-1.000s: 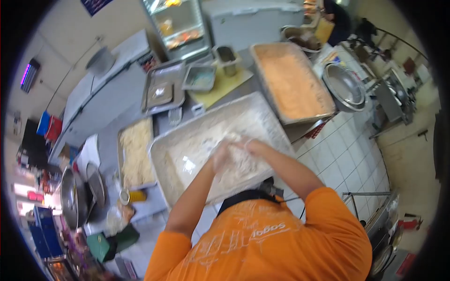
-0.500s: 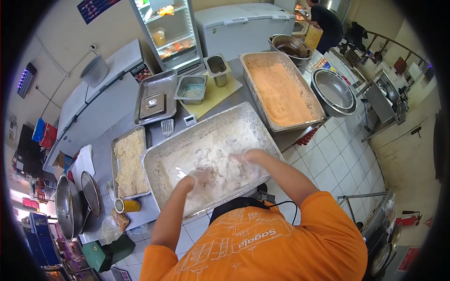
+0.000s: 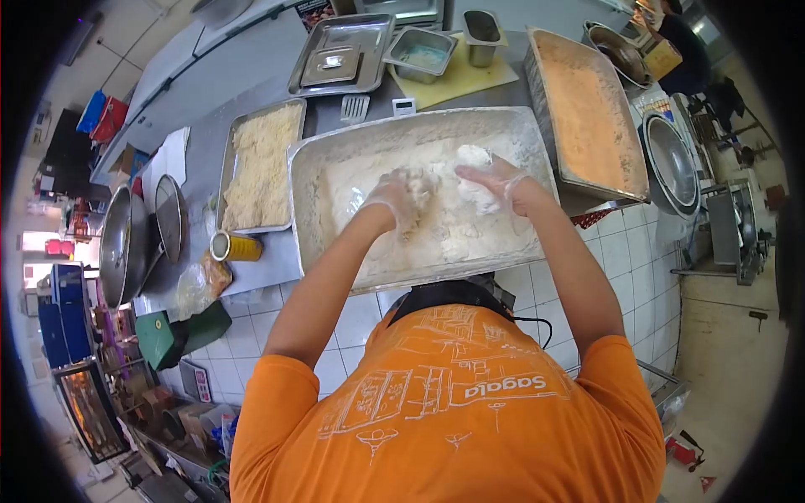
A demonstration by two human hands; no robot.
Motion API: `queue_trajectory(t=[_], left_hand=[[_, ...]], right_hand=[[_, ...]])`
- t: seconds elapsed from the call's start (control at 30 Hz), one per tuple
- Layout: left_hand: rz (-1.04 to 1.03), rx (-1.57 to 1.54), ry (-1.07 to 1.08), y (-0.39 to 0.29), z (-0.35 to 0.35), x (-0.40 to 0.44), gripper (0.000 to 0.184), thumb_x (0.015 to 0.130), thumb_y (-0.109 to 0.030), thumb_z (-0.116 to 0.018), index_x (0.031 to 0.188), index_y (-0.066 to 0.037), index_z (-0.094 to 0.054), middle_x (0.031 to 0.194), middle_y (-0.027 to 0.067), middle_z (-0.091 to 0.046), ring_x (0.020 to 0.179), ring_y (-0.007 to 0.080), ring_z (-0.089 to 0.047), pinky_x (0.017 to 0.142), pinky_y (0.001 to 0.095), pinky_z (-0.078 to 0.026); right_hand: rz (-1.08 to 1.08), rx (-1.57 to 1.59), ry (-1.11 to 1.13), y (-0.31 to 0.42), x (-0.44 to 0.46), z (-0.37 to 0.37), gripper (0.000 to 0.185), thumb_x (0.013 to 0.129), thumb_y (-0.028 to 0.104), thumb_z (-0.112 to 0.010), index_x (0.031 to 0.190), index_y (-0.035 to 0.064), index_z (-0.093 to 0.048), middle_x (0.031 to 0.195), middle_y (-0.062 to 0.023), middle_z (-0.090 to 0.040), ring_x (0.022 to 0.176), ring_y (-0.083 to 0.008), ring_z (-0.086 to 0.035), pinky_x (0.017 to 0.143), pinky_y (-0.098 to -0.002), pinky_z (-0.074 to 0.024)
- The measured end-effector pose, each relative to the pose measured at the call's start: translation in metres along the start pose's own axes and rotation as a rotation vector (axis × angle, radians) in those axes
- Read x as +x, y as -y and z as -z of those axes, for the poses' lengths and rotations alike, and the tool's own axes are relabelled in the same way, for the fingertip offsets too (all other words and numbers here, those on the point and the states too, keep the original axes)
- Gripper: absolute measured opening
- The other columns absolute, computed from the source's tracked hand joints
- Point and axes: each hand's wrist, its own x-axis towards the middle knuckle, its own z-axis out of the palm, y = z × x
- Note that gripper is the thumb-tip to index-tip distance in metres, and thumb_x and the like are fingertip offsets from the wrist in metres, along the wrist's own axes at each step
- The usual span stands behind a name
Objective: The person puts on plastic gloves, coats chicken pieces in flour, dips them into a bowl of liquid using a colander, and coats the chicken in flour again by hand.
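Note:
A large metal pan (image 3: 312, 261) holds white flour (image 3: 457, 235), and both my hands are inside it in clear plastic gloves. My left hand (image 3: 394, 194) curls over a lumpy, flour-covered clump (image 3: 417, 201) near the pan's middle; what lies under the coating is hidden. To its right, my right hand (image 3: 501, 180) grips a white flour-coated piece (image 3: 475, 157), which shows above and below the thumb. The hands are apart from each other.
Left of the pan is a tray of pale crumbs (image 3: 260, 168). A deep pan of orange powder (image 3: 587, 109) stands right. Behind are a slotted turner (image 3: 355, 109), a small timer (image 3: 403, 106) and a steel container (image 3: 419, 54). A yellow can (image 3: 236, 247) lies front left. Another person (image 3: 683, 50) stands far right.
My view has shifted, so the table sits higher. Both hands have come up out of the flour, and the right now has a coated piece in it.

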Motion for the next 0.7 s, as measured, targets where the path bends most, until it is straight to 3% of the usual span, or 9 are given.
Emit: queue_trajectory(t=[0.03, 0.13, 0.23, 0.33, 0.4, 0.47, 0.53, 0.6, 0.7], left_hand=[[-0.078, 0.006, 0.004, -0.011, 0.011, -0.005, 0.073, 0.081, -0.032, -0.067, 0.138, 0.003, -0.038, 0.131, 0.0249, -0.052, 0.112, 0.0329, -0.058, 0.092, 0.0351, -0.047], [-0.027, -0.427, 0.005, -0.008, 0.002, -0.002, 0.08, 0.08, -0.037, -0.066, 0.141, 0.003, -0.033, 0.131, 0.0251, -0.052, 0.114, 0.0338, -0.057, 0.092, 0.0362, -0.047], [-0.005, -0.103, 0.168, -0.006, 0.028, -0.009, 0.076, 0.084, -0.035, -0.064, 0.143, 0.001, -0.032, 0.131, 0.0244, -0.052, 0.115, 0.0331, -0.057, 0.097, 0.0365, -0.044], [-0.001, 0.002, 0.313, 0.077, -0.029, 0.056, 0.067, 0.092, -0.04, -0.05, 0.144, -0.001, -0.032, 0.142, 0.0217, -0.04, 0.124, 0.0297, -0.05, 0.102, 0.037, -0.039], [0.069, -0.395, 0.376, 0.149, -0.113, 0.128, 0.063, 0.097, -0.043, -0.041, 0.145, -0.003, -0.032, 0.149, 0.0199, -0.032, 0.129, 0.0274, -0.045, 0.106, 0.0373, -0.036], [0.254, -1.002, 0.316, 0.126, -0.108, 0.132, 0.063, 0.099, -0.048, -0.031, 0.144, -0.004, -0.033, 0.154, 0.0178, -0.023, 0.135, 0.026, -0.038, 0.108, 0.0392, -0.034], [0.238, -1.372, 0.28, 0.038, -0.071, 0.082, 0.067, 0.099, -0.052, -0.023, 0.143, -0.003, -0.033, 0.156, 0.0157, -0.016, 0.139, 0.0262, -0.031, 0.108, 0.0435, -0.033], [0.359, -1.437, 0.242, 0.015, -0.052, 0.06, 0.067, 0.099, -0.053, -0.024, 0.142, -0.002, -0.035, 0.154, 0.0151, -0.023, 0.136, 0.0271, -0.035, 0.106, 0.0478, -0.034], [0.227, -1.517, 0.166, 0.004, 0.001, 0.021, 0.066, 0.099, -0.053, -0.027, 0.14, -0.002, -0.035, 0.147, 0.0127, -0.033, 0.128, 0.0272, -0.041, 0.101, 0.053, -0.038]], right_hand=[[-0.056, 0.108, 0.099, 0.019, -0.009, -0.003, 0.078, 0.083, 0.05, -0.068, 0.14, 0.0042, -0.042, 0.144, -0.0173, -0.041, 0.133, -0.027, -0.039, 0.104, -0.04, -0.0372], [-0.05, 0.115, -0.005, 0.025, -0.016, -0.009, 0.084, 0.084, 0.05, -0.066, 0.144, 0.0029, -0.032, 0.142, -0.0155, -0.044, 0.129, -0.0293, -0.043, 0.095, -0.039, -0.0453], [0.071, -0.352, -0.14, -0.029, 0.041, 0.029, 0.085, 0.085, 0.054, -0.063, 0.145, 0.0044, -0.031, 0.146, -0.0151, -0.039, 0.131, -0.0296, -0.041, 0.095, -0.0436, -0.0448], [-0.234, -0.242, -0.173, -0.059, 0.082, 0.044, 0.086, 0.084, 0.057, -0.06, 0.145, 0.0033, -0.031, 0.148, -0.016, -0.035, 0.131, -0.0306, -0.041, 0.1, -0.0443, -0.0401], [-0.224, -0.081, -0.105, -0.066, 0.093, 0.026, 0.087, 0.084, 0.06, -0.058, 0.145, 0.0031, -0.032, 0.149, -0.0167, -0.033, 0.132, -0.031, -0.039, 0.105, -0.0438, -0.0341], [-0.119, -0.084, -0.099, -0.075, 0.128, -0.012, 0.087, 0.085, 0.062, -0.055, 0.145, 0.0035, -0.032, 0.15, -0.0161, -0.033, 0.135, -0.0299, -0.036, 0.111, -0.0412, -0.0266], [-0.138, -0.045, -0.019, -0.083, 0.164, -0.052, 0.086, 0.085, 0.061, -0.054, 0.145, 0.0041, -0.033, 0.15, -0.0145, -0.034, 0.137, -0.0276, -0.033, 0.113, -0.0388, -0.0222], [-0.257, 0.235, 0.22, -0.077, 0.187, -0.067, 0.083, 0.086, 0.059, -0.055, 0.145, 0.0043, -0.034, 0.149, -0.0131, -0.036, 0.137, -0.0253, -0.032, 0.113, -0.0384, -0.0211], [0.061, 0.285, 0.034, -0.016, 0.101, -0.062, 0.082, 0.085, 0.058, -0.057, 0.143, 0.0033, -0.037, 0.144, -0.0107, -0.044, 0.135, -0.023, -0.035, 0.111, -0.0354, -0.0248]])
